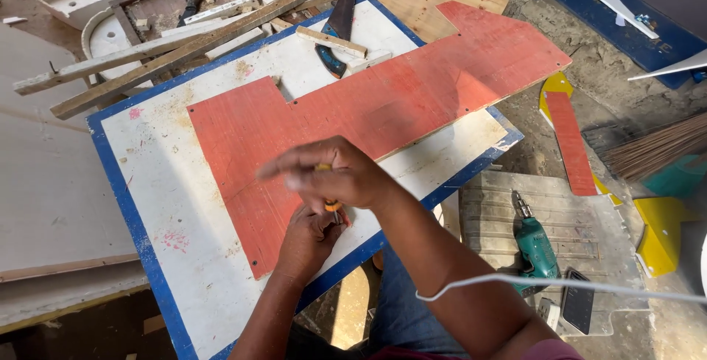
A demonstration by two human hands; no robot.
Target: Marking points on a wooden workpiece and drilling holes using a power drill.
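A red, step-cut board (pixel 383 102) lies flat on a white tabletop with a blue rim (pixel 140 235). My right hand (pixel 331 172) is closed around a small screwdriver with an orange and yellow handle (pixel 333 204), held upright over the board's near edge. My left hand (pixel 305 238) sits just below it, with its fingers pinched at the tool's tip on the board. Whatever those fingers pinch is hidden. The right hand is blurred.
A handsaw (pixel 340 17) and small wood blocks lie at the table's far end, beside long wooden slats (pixel 184 43). A green power drill (pixel 534 246) rests on a grey panel to the right. A white cable (pixel 560 282) crosses my right arm. A broom (pixel 655 146) and yellow pieces (pixel 659 231) lie further right.
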